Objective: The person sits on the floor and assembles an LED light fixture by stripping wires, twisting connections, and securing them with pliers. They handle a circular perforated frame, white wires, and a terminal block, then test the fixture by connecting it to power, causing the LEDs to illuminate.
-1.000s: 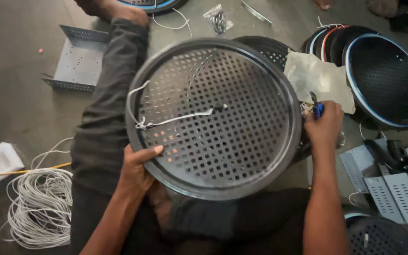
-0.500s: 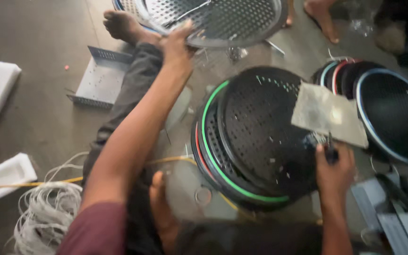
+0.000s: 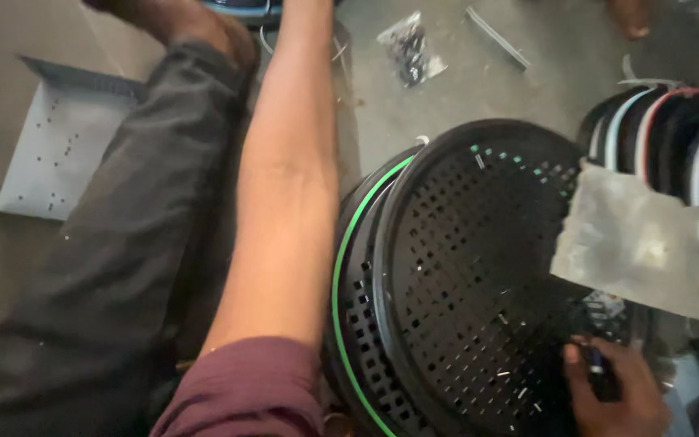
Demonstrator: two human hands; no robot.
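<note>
My left forearm [image 3: 285, 202] stretches up past the top edge, so my left hand is out of view. My right hand [image 3: 616, 396] sits at the lower right, closed around a small dark tool [image 3: 600, 372] and resting on a black perforated round cover [image 3: 463, 267]. That cover tops a stack; the one beneath it has a green rim [image 3: 341, 275]. A grey sheet of cloth or paper [image 3: 633, 243] lies over the stack's right edge, just above my right hand.
My leg in grey trousers [image 3: 115, 243] lies along the left on the concrete floor. A grey perforated metal bracket [image 3: 50, 154] sits at far left. A small bag of parts [image 3: 410, 44] and a metal strip [image 3: 495, 36] lie at the top. More round covers with coloured rims [image 3: 657, 129] stand at right.
My left hand has carried the silver perforated disc away upward and out of view, which uncovered the black stack. The view has moved in closer. My right hand keeps its tool.
</note>
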